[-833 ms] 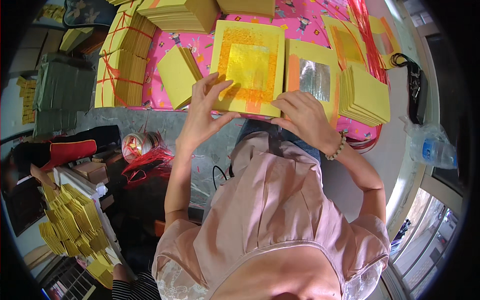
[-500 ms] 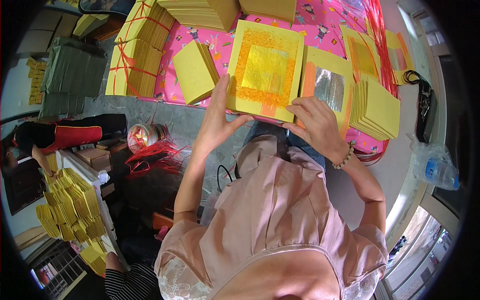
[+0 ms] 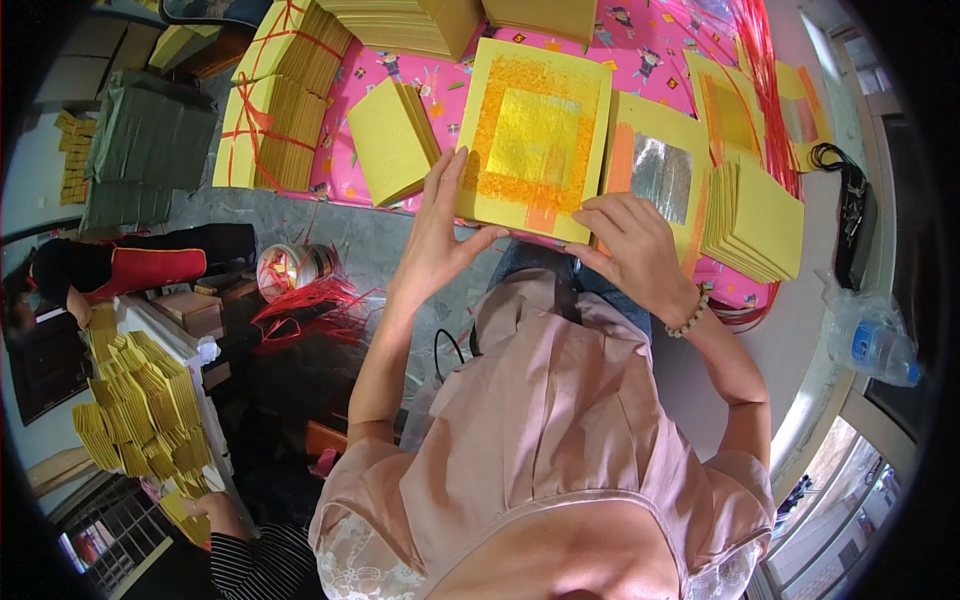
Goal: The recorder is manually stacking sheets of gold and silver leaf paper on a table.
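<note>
A pile of yellow joss paper, printed orange around a gold foil square, lies on the pink patterned tablecloth in front of me. My left hand rests along its lower left corner, fingers stretched out and thumb spread away. At the lower right corner, the bent fingers and thumb of my right hand close on the pile's edge. How many sheets they pinch is hidden. Just right of it lies joss paper with a silver foil square, partly behind my right hand. A folded yellow bundle stands to the left.
Tied yellow paper stacks stand at the table's left, a fanned yellow bundle at the right. Red strings hang by the right edge. Two people work around a side table of yellow bundles. A plastic bottle lies far right.
My hands and the pile stay almost in place, with the view shifting slightly. At the lower left, the striped-sleeved person's hand has come into sight at a yellow bundle.
</note>
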A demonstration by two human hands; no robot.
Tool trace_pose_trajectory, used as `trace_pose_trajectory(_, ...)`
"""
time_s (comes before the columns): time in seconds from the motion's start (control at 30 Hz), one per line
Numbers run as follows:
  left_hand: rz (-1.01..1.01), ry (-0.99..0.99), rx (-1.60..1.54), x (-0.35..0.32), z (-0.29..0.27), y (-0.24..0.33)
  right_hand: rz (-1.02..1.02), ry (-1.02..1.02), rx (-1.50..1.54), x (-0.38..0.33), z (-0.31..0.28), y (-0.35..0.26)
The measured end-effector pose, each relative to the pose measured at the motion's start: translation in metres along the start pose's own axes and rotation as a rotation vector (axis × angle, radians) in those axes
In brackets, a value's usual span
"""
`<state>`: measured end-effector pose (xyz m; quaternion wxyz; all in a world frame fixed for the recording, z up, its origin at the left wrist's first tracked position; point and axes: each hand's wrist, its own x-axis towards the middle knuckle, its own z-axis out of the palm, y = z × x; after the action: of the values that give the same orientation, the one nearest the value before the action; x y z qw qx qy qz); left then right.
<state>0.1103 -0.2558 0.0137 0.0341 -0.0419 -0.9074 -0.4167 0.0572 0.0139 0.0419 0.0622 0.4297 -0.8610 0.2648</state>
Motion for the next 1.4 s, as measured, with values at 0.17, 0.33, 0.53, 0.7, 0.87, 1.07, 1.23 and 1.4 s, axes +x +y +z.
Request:
trace_pose_trajectory(0.17,0.127,0.101,0.087,0.001,-0.004,0.003,0.009,0.002,0.029,0.0,0.0,0.001)
trace_pose_trajectory(0.33,0.189,-0.031,0.099,0.006,-0.006,-0.001,0.069,0.074,0.233,0.002,0.005,0.004)
trace_pose_trajectory(0.53,0.189,-0.042,0.056,0.009,-0.005,-0.004,0.195,-0.036,0.345,0.006,0.004,0.009)
trace_pose_trajectory(0.7,0.18,-0.047,0.039,0.011,-0.005,-0.003,0.293,-0.036,0.48,0.009,0.004,0.012)
trace_pose_trajectory(0.87,0.162,-0.046,0.041,0.011,-0.005,-0.003,0.301,-0.059,0.499,0.009,0.005,0.015)
trace_pose_trajectory(1.07,0.158,-0.036,0.04,0.012,-0.006,0.001,0.33,-0.067,0.529,0.009,0.006,0.017)
trace_pose_trajectory(1.23,0.156,-0.019,0.034,0.012,-0.005,0.001,0.352,-0.064,0.536,0.009,0.007,0.017)
trace_pose_trajectory(1.4,0.157,-0.005,0.026,0.012,-0.004,0.002,0.371,-0.064,0.531,0.008,0.008,0.018)
